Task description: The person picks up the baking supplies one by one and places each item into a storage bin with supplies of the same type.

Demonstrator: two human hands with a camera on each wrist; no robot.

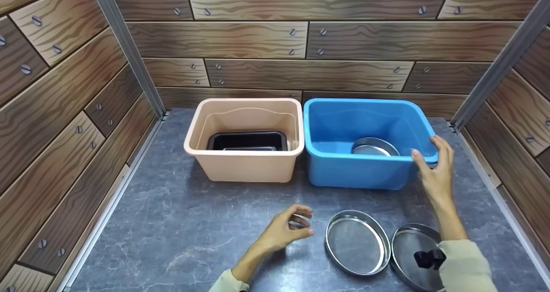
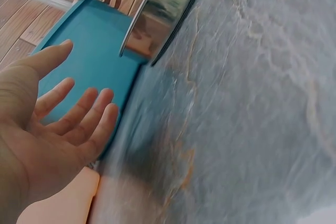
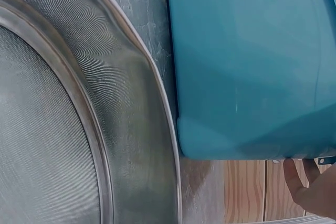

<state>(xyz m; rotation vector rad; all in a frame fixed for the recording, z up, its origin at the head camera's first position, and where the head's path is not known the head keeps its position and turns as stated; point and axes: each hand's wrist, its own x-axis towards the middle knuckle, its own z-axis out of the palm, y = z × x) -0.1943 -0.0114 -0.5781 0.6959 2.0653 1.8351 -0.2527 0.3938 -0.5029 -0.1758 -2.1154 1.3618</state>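
With thumb and fingers, my right hand grips the near right corner of the blue bin. A round metal sieve lies inside that bin. My left hand is held over the table, fingers loosely bent and holding nothing; the left wrist view shows its palm and spread fingers. Just right of it, a round sieve with a shiny rim lies on the table. Beside that one is a second sieve, partly covered by my right sleeve. Fine mesh shows close up in the right wrist view.
Left of the blue bin stands a peach bin with black rectangular pans inside. The grey marbled table is enclosed by wood-patterned walls at the back and sides, with metal strips at the corners.
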